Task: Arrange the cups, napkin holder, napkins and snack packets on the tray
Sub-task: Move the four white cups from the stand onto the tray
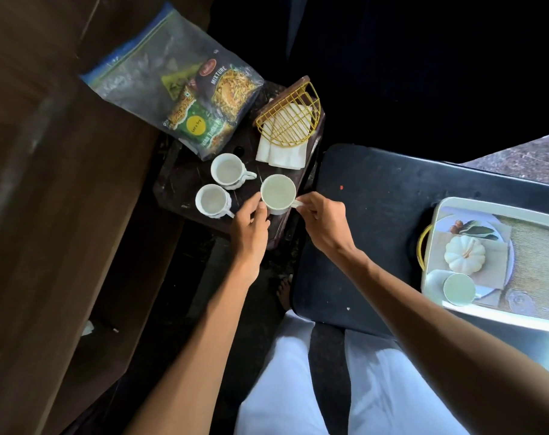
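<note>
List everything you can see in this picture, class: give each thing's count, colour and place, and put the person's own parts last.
cups: four, white; two standing on the dark stool, one held over it, one on the tray
snack packets: several, multicoloured, in a clear bag, stool's far side
napkin holder: one, gold wire, over the napkins
napkins: stack, white, on the stool
tray: one, white-rimmed, on the black table, right
hands: left hand and right hand both gripping the held cup

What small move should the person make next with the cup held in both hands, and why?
Probably lift the cup and carry it right to the tray. The right hand pinches its handle, the left hand steadies its side, and one cup already stands on the tray while two more wait on the dark stool.
</note>
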A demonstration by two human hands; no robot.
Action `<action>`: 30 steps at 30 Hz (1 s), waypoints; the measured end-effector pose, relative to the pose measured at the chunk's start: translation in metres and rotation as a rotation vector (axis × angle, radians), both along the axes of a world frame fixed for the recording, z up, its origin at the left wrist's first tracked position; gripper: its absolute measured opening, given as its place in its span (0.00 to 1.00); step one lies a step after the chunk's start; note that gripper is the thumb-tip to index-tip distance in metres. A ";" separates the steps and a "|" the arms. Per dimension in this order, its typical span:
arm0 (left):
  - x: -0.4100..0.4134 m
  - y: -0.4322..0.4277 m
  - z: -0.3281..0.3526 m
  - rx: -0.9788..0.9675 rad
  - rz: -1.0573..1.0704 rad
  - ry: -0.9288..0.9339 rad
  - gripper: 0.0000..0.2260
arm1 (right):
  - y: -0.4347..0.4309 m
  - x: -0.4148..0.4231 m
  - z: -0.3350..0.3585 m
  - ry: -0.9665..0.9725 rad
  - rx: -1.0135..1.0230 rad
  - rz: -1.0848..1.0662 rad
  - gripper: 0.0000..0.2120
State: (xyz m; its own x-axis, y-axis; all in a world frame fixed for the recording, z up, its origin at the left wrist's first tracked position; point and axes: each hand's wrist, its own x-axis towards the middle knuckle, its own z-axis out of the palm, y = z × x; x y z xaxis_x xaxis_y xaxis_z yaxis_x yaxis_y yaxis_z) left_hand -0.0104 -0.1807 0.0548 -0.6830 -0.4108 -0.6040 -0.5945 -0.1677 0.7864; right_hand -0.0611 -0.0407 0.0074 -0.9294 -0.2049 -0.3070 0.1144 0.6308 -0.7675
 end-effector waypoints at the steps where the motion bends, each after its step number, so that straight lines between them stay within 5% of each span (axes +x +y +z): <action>1: 0.004 0.005 0.003 0.005 -0.005 0.002 0.17 | 0.008 0.006 0.003 0.009 -0.015 -0.017 0.05; 8: 0.019 0.082 -0.002 -0.047 -0.141 -0.012 0.17 | 0.110 0.053 0.025 0.047 0.030 -0.050 0.05; 19: 0.012 0.279 -0.012 0.141 -0.264 -0.005 0.15 | 0.320 0.058 0.027 0.092 0.084 -0.187 0.06; 30: -0.013 0.353 -0.047 0.098 -0.283 -0.170 0.13 | 0.391 0.031 -0.018 0.105 0.100 -0.122 0.06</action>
